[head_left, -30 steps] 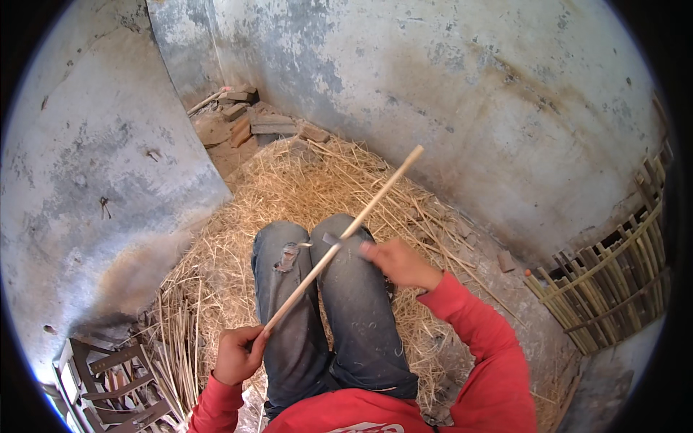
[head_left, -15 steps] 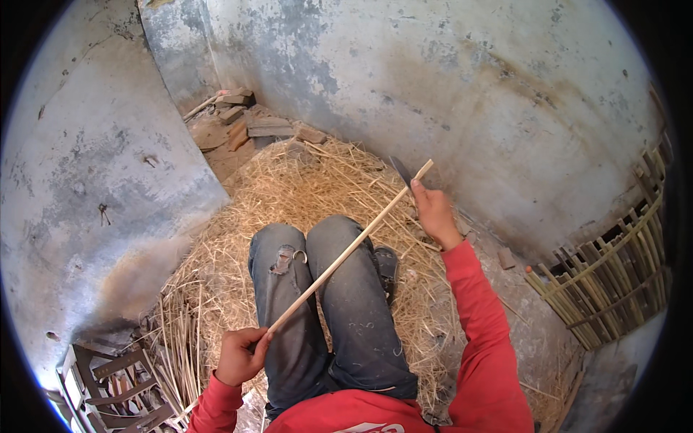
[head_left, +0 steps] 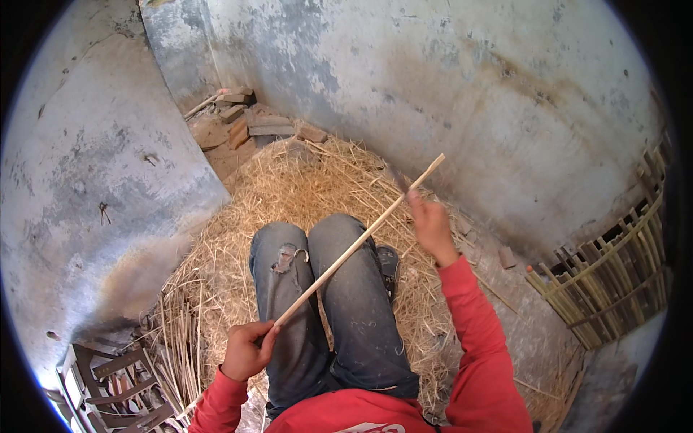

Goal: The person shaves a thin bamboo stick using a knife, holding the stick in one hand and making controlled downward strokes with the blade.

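Note:
A long pale bamboo stick (head_left: 361, 242) slants across my thighs, its far end raised to the right. My left hand (head_left: 247, 351) is closed round its near end by my left thigh. Near the far end, my right hand (head_left: 431, 225) is closed on a knife, with the thumb close to the stick. The dark knife blade (head_left: 399, 180) looks blurred and crosses the stick; its handle is hidden in my fist. A thin curled shaving (head_left: 302, 255) rests on my left knee, beside the tear in the jeans.
Pale shavings (head_left: 289, 187) cover the floor round my legs. Bricks (head_left: 271, 126) lie in the far corner. A slatted basket (head_left: 613, 285) stands at the right, by the wall (head_left: 462, 94). Thin sticks (head_left: 184, 339) and a dark slotted crate (head_left: 119, 382) are at the lower left.
My right hand has slid a little down the stick with the knife, so more of the far end shows. The left hand and the stick have shifted slightly up and to the right.

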Available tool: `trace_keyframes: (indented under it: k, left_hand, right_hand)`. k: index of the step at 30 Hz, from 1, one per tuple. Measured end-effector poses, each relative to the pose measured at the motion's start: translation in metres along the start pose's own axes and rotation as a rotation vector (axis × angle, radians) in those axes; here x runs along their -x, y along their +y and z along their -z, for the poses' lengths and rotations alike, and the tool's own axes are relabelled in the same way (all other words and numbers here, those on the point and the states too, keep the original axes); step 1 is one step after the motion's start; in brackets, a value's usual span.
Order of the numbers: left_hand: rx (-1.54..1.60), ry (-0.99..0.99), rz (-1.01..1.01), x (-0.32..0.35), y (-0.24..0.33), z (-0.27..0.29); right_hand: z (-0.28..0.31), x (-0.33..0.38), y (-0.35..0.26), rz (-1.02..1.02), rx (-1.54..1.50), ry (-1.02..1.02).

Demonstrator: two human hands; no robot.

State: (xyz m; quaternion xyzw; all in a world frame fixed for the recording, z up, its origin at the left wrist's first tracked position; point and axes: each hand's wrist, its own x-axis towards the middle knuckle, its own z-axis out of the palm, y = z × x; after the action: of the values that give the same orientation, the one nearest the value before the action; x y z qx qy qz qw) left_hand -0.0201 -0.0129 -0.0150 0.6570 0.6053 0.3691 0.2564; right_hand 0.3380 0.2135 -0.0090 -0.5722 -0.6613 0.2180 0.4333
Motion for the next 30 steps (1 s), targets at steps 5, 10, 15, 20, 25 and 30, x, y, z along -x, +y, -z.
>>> trace_keyframes:
  k: [5, 10, 15, 20, 25, 30]
  left_hand:
    - [-0.081, -0.008, -0.075, -0.007, 0.0, 0.001]
    - [-0.079, 0.024, -0.081, -0.004, -0.002, -0.002]
    - [-0.032, 0.032, -0.034, -0.002, -0.007, -0.005]
    - [-0.068, -0.009, -0.059, -0.007, 0.002, -0.007]
    - [-0.075, 0.017, -0.051, -0.004, -0.006, -0.004]
    - [-0.06, -0.026, -0.045, -0.007, -0.003, -0.002]
  right_hand:
    - [0.002, -0.019, 0.006, 0.019, 0.079, 0.112]
    - [-0.029, 0.024, -0.012, 0.072, 0.069, -0.067]
    - [-0.006, -0.003, 0.005, 0.05, 0.01, -0.055]
    - [0.0, -0.019, 0.027, -0.044, -0.021, -0.007]
    - [-0.041, 0.049, -0.031, 0.112, -0.029, -0.248]
    - [-0.004, -0.004, 0.002, -0.008, 0.085, -0.025]
